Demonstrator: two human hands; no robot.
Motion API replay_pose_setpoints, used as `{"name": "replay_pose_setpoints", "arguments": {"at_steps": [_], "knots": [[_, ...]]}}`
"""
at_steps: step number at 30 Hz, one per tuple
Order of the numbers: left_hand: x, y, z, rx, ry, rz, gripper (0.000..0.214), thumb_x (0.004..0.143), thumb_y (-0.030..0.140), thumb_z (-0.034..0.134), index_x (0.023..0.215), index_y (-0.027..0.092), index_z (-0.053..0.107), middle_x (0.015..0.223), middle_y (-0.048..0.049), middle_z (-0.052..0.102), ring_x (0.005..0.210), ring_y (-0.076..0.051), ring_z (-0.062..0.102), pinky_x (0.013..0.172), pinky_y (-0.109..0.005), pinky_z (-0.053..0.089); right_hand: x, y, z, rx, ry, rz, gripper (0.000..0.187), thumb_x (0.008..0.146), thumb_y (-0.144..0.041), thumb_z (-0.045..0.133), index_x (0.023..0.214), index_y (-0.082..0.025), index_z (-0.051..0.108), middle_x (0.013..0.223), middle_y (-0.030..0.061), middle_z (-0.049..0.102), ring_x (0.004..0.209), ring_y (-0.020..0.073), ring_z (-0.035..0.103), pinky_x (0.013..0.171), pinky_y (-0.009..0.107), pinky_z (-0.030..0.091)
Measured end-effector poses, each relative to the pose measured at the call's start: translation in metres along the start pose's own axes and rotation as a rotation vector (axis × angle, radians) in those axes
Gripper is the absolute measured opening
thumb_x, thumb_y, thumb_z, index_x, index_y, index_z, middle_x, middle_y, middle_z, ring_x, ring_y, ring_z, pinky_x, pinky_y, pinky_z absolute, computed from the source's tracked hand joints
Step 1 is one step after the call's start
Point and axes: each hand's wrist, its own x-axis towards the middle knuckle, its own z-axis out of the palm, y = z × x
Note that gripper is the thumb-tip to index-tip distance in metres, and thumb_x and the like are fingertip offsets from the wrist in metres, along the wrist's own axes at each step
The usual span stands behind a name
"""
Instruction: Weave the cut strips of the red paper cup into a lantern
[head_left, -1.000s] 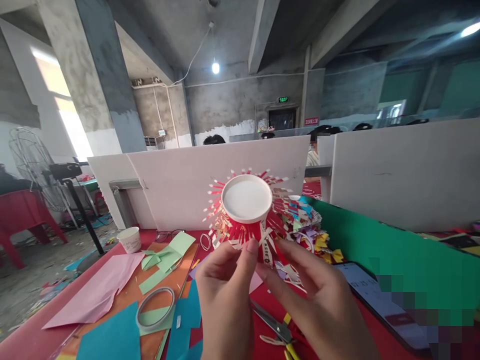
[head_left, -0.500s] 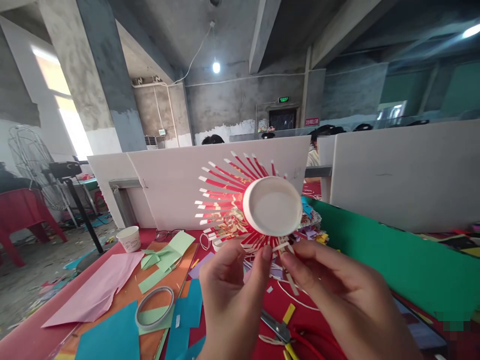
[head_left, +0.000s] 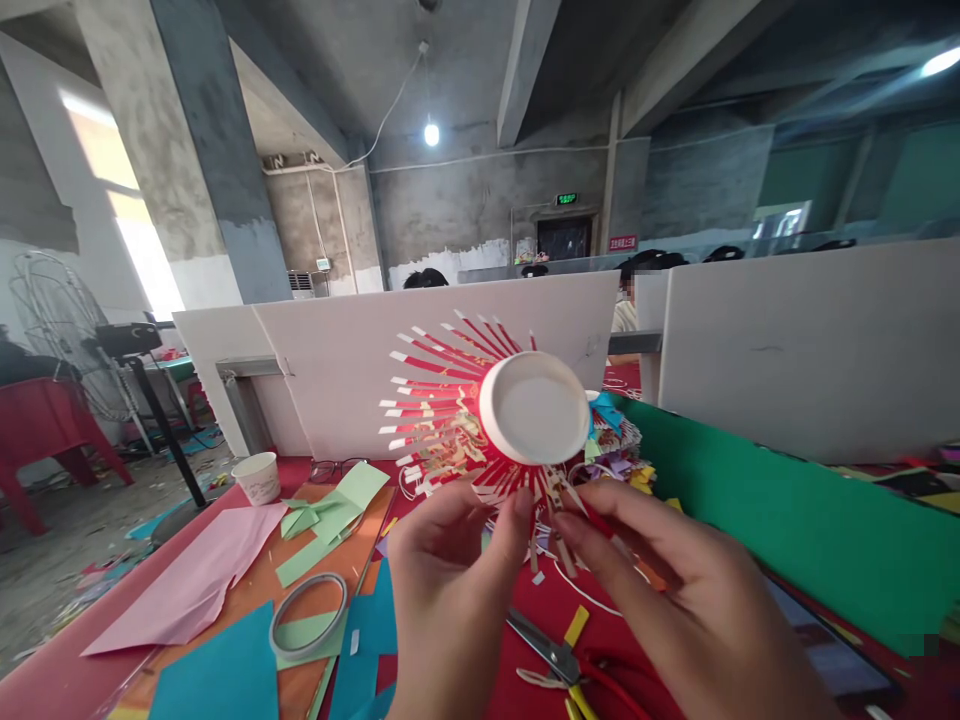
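Note:
A paper cup (head_left: 538,410), its wall cut into many red, gold-patterned strips with white tips, is held up with its round white base facing me. The strips (head_left: 442,400) fan out on the left and below. My left hand (head_left: 457,570) pinches strips under the base between thumb and fingers. My right hand (head_left: 652,560) has thumb and index finger closed on a strip at the lower right of the cup. Below the hands lie scissors (head_left: 551,645) with red and yellow handles.
Left on the red table are a roll of tape (head_left: 309,614), blue paper (head_left: 225,670), pink paper (head_left: 187,580), green paper (head_left: 367,490) and a white paper cup (head_left: 257,478). A green board (head_left: 750,500) leans at right, beside colored paper scraps (head_left: 619,445). White partitions (head_left: 360,370) stand behind.
The cut cup has shifted slightly left with my left hand. At the lower right, the strips by my right fingers have changed position, and more of them show hanging down.

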Motion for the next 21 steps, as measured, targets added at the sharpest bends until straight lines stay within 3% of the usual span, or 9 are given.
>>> {"name": "replay_pose_setpoints", "arguments": {"at_steps": [2,4,9,13,18,21], "knots": [[-0.001,0.002,0.004,-0.175,-0.045,-0.153,0.011,0.072,0.025,0.075,0.063,0.019,0.071,0.06,0.0005,0.069,0.063,-0.012,0.061,0.06,-0.019,0.05,0.0,0.001,0.002,-0.105,-0.013,-0.127,0.013,0.087,-0.026,0.055,0.075,-0.024,0.059,0.065,-0.0025,0.065,0.065,0.0147,0.067,0.053,0.018,0.05],[-0.001,0.002,0.006,-0.283,-0.067,-0.223,0.011,0.073,0.024,0.075,0.064,0.018,0.072,0.063,-0.0013,0.071,0.066,-0.013,0.063,0.063,-0.02,0.05,0.0,0.001,0.004,-0.162,-0.02,-0.188,0.013,0.088,-0.021,0.054,0.076,-0.022,0.055,0.063,-0.0038,0.062,0.057,0.0124,0.062,0.05,0.019,0.047],[-0.001,0.0,0.007,-0.33,-0.017,-0.247,0.014,0.068,0.02,0.078,0.058,0.016,0.07,0.059,0.0001,0.068,0.057,-0.009,0.057,0.056,-0.017,0.046,0.002,0.001,0.006,-0.212,-0.017,-0.228,0.015,0.089,-0.016,0.052,0.074,-0.021,0.054,0.063,-0.0042,0.06,0.054,0.0102,0.058,0.05,0.018,0.045],[-0.003,-0.004,0.006,-0.314,-0.018,-0.216,0.013,0.069,0.024,0.079,0.06,0.018,0.072,0.057,0.0014,0.066,0.054,-0.008,0.055,0.052,-0.016,0.044,0.002,0.004,0.009,-0.258,0.049,-0.333,0.014,0.082,-0.014,0.061,0.075,-0.022,0.051,0.061,-0.0061,0.061,0.05,0.0086,0.057,0.048,0.016,0.044],[-0.005,-0.007,0.009,-0.306,0.004,-0.155,0.013,0.073,0.023,0.075,0.062,0.018,0.071,0.055,0.0021,0.064,0.056,-0.01,0.056,0.054,-0.018,0.045,0.0,0.002,0.013,-0.316,0.277,-0.461,0.026,0.079,-0.009,0.064,0.098,-0.022,0.051,0.083,0.0005,0.066,0.073,0.0124,0.065,0.066,0.018,0.05],[-0.004,-0.006,0.01,-0.299,-0.007,-0.151,0.02,0.076,0.021,0.072,0.058,0.017,0.066,0.053,0.003,0.06,0.055,-0.009,0.052,0.054,-0.018,0.043,0.0,-0.001,0.011,-0.308,0.228,-0.526,0.022,0.084,-0.005,0.057,0.095,-0.023,0.052,0.097,0.0051,0.061,0.088,0.014,0.063,0.077,0.022,0.05]]}}
